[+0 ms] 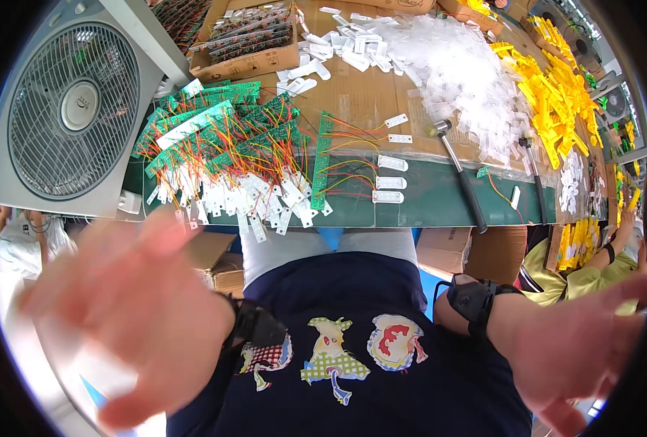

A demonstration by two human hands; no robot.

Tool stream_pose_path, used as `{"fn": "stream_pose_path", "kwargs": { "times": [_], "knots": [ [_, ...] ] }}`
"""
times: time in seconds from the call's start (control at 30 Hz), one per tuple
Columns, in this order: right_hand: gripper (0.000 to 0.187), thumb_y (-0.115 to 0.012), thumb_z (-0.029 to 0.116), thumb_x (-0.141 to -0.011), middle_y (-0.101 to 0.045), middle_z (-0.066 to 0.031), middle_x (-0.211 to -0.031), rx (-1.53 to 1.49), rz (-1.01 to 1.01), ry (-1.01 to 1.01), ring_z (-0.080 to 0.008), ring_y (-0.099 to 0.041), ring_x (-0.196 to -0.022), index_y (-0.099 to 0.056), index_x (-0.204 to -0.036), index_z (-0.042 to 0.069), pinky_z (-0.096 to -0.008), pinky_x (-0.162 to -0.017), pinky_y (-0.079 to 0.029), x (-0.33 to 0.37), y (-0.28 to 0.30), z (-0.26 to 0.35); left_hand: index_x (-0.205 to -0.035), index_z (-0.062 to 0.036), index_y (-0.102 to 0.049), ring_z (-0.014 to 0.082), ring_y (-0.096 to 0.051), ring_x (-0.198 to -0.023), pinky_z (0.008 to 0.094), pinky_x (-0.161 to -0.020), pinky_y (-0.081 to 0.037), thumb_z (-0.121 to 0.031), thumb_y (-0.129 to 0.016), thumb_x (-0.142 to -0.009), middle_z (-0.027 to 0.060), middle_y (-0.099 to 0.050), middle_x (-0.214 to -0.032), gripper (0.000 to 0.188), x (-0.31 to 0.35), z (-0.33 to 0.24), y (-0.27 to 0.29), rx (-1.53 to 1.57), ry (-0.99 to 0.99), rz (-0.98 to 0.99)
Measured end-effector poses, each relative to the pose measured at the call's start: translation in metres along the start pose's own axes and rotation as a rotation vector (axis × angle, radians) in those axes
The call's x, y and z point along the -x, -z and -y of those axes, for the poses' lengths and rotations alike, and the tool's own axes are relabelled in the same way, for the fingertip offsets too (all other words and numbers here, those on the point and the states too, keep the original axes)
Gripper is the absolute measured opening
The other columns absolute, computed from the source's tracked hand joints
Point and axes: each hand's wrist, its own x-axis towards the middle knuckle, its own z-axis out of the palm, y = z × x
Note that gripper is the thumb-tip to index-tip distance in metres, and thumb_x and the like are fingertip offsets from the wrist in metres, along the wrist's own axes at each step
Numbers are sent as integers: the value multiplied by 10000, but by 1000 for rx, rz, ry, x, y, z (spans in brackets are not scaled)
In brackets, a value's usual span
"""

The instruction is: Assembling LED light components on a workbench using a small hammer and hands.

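Both my hands are raised off the table, apart and blurred by motion. My left hand (134, 313) is at the lower left, fingers and thumb spread, with nothing seen in it. My right hand (574, 346) is at the lower right, its fingers apart and also holding nothing visible. On the table edge ahead lies a green circuit board strip (322, 160) with red and yellow wires running to small white pieces. Three of those wire ends sit in rounded white cases (390, 182); two end in bare white boards (398, 130).
A heap of wired green boards (229, 131) lies left, beside a grey box fan (76, 109). Clear plastic covers (469, 87) and yellow parts (556, 95) pile up right. Two hammers (463, 175) (533, 175) rest near the edge. A co-worker's arm (607, 255) shows at far right.
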Motion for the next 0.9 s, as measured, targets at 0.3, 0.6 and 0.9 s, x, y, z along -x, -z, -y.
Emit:
{"fn": "stream_pose_path", "kwargs": {
  "times": [0.3,0.6,0.9],
  "knots": [
    [223,-614,148,-1012,-730,-63,-1019,488,209,-1023,-132,-668,-962,-694,-1164,6,-282,-847,-521,56,106,-201,-1053,-29,-708,238,-729,-974,365,-854,-560,-161,-671,-1003,111,-743,-976,146,14,175,-17,-614,637,571],
    [417,-731,377,-916,-761,-209,-1150,1285,622,-1456,-356,-740,-1091,-727,-1167,44,-464,-889,-594,152,145,-372,-937,-105,-763,333,-670,-946,463,-836,-538,-104,-740,-849,118,-695,-904,91,56,295,-38,-1062,372,683],
    [330,-732,326,-875,-774,-183,-1068,1401,640,-1315,-377,-738,-1032,-772,-1012,28,-477,-856,-589,165,145,-402,-849,-119,-716,300,-651,-948,471,-808,-485,-155,-824,-799,69,-677,-884,125,62,307,-38,-1092,382,802]
  ]
}}
